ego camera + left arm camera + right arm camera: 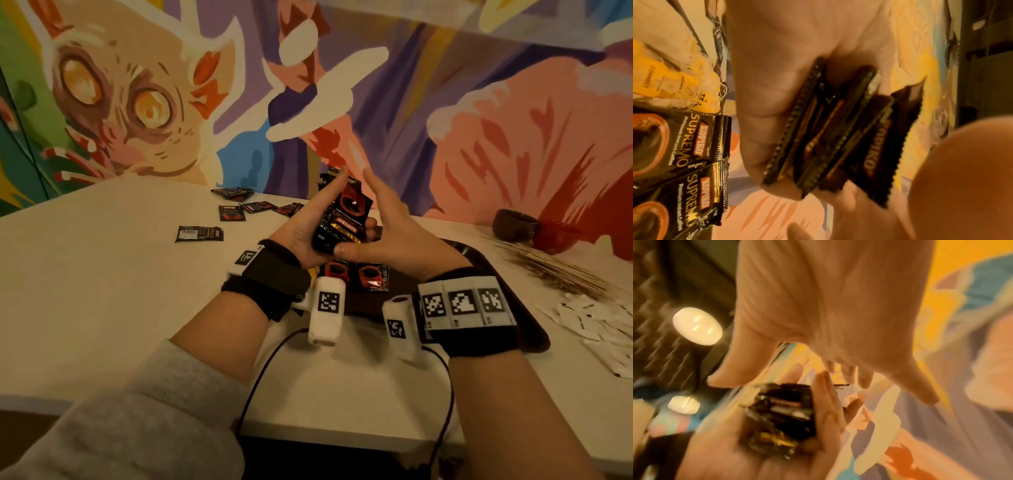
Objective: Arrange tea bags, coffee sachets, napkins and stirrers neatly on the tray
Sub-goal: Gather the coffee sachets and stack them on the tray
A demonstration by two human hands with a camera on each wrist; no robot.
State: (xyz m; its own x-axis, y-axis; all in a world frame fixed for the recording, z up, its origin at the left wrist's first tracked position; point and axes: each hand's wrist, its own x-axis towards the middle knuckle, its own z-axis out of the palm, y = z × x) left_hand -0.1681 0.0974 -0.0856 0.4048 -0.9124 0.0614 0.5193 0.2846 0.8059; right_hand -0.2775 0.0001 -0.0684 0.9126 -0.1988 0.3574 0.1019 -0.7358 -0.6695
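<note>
The left hand point(301, 229) is raised above the table with its palm turned inward, and a small stack of black coffee sachets point(344, 219) stands on edge against it, fingers straight behind the stack and the thumb low at its foot; whether the fingers curl round the far side cannot be told. The stack's long axis runs steeply upward and leans slightly toward the wall, with the printed face and its red cup picture turned toward the right hand point(394, 226). In the left wrist view the sachets fan apart a little, their crimped lower edges staggered. The right hand faces the stack with flat, straight fingers pointing up and away, its thumb tip touching the stack's lower corner, so it is open rather than gripping. Directly below the hands, two more sachets point(356, 275) lie flat side by side on the dark tray point(534, 335); the left wrist view shows them with yellow-tagged tea bags point(680, 81) just beside. Farther out on the white table point(102, 291), loose sachets point(239, 210) are scattered toward the wall on the left. To the right of the tray lie a bundle of thin wooden stirrers point(555, 270) and a spread of white paper packets point(603, 329). A dark bowl point(513, 224) and a red bowl point(556, 236) stand near the painted wall point(479, 120).
</note>
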